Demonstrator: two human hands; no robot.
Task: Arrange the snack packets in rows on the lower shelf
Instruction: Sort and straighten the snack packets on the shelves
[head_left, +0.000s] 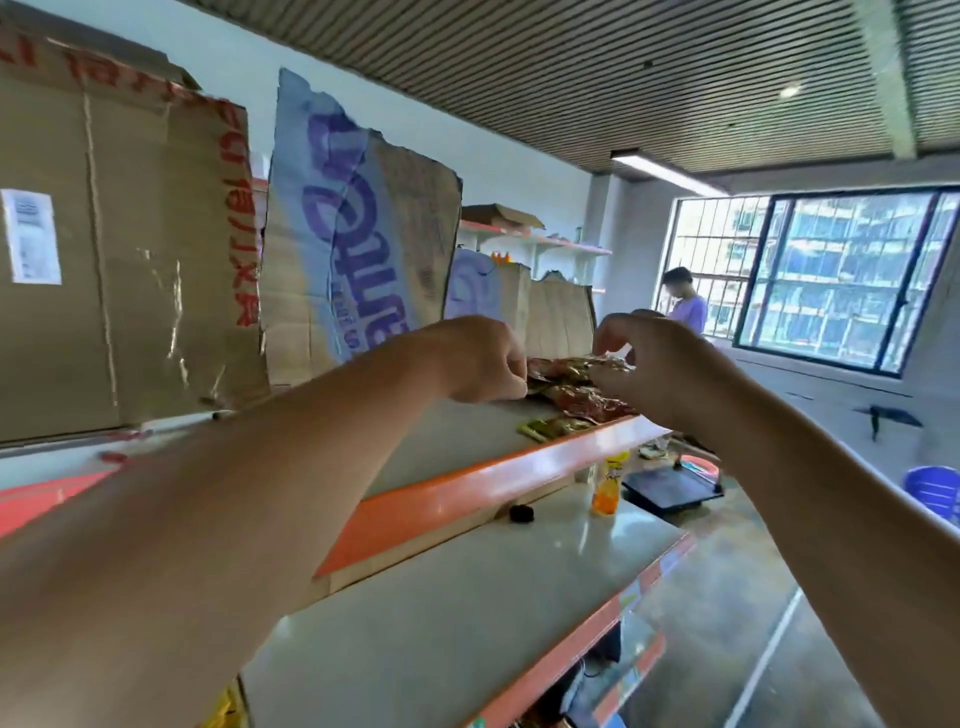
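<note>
A pile of reddish-brown snack packets (576, 392) lies on the upper white shelf with the orange edge (467, 488). A green-yellow packet (550, 428) lies flat near that shelf's front edge. My left hand (483, 361) is at the pile's left end, fingers curled against the packets. My right hand (654, 364) reaches over the pile's right end and pinches the top packet with its fingertips. The wider white shelf (467, 613) below carries no packets in view.
Flattened cardboard boxes (130, 249) stand along the back of the upper shelf. On the shelf below stand an orange bottle (608, 486) and a small black cap (521, 513). A person in purple (685, 306) stands by the window. A blue stool (935, 491) sits at the right.
</note>
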